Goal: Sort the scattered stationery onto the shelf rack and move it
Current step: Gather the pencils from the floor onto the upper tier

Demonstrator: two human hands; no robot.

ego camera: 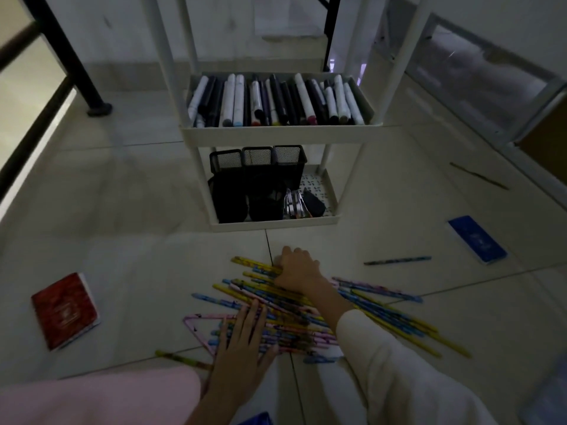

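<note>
A heap of yellow, blue and pink pencils [380, 305] lies on the tiled floor in front of a white shelf rack [276, 131]. My right hand [296, 268] rests on the far end of the heap, fingers curled over several yellow pencils. My left hand [242, 342] lies flat with fingers spread on the near left side of the heap. The rack's upper tray is full of markers [276, 99]. Its lower tray [276, 223] holds black mesh pen holders [257, 161] and a stapler [294, 207].
A red notebook [64, 309] lies at the left, a blue notebook [477, 239] at the right. One loose pencil [397, 260] lies right of the heap, another [478, 175] further back right. A black table leg [98, 108] stands back left.
</note>
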